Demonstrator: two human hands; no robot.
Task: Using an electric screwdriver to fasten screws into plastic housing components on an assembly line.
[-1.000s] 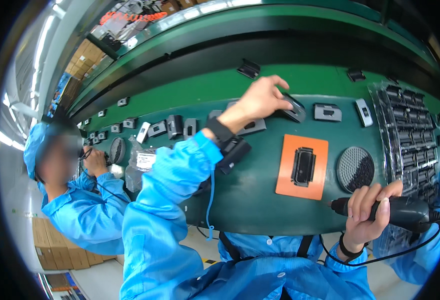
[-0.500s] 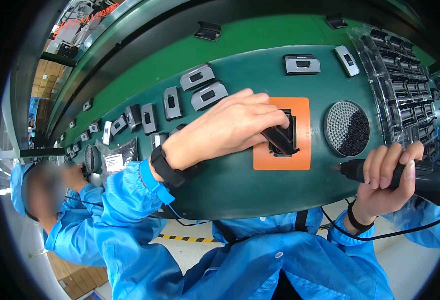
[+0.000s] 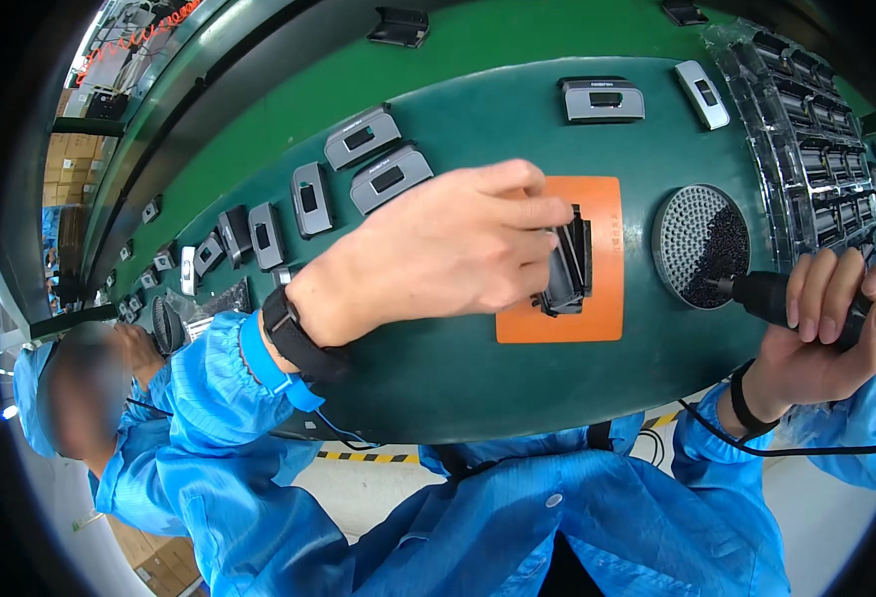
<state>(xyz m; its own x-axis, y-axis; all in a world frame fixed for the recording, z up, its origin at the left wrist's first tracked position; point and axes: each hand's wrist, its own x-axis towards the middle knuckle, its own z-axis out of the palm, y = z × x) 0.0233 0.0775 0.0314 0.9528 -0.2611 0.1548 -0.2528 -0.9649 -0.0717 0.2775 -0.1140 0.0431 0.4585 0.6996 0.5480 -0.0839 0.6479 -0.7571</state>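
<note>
My left hand (image 3: pixel 448 239) grips a black plastic housing part (image 3: pixel 567 274), tilted up over the orange pad (image 3: pixel 605 308). Its fingers cover the part's left side. In my right hand (image 3: pixel 826 318) is a black electric screwdriver (image 3: pixel 765 297), pointing left. Its tip is over the small black screws (image 3: pixel 722 244) in a round grey dish (image 3: pixel 675 227) with a grid of holes. The screws lie along the dish's right side; whether one sits on the tip is too small to tell.
Several grey housings with dark windows, such as this one (image 3: pixel 309 199), stand at the left; two more, including a wide grey housing (image 3: pixel 602 99), are at the back. Clear trays (image 3: pixel 791 129) of black parts line the right. A co-worker in a blue sleeve (image 3: pixel 159 388) sits at the left.
The screwdriver has moved right and up, so its tip has gone from below the screw dish to over the screws. My left hand has tilted the black part more upright.
</note>
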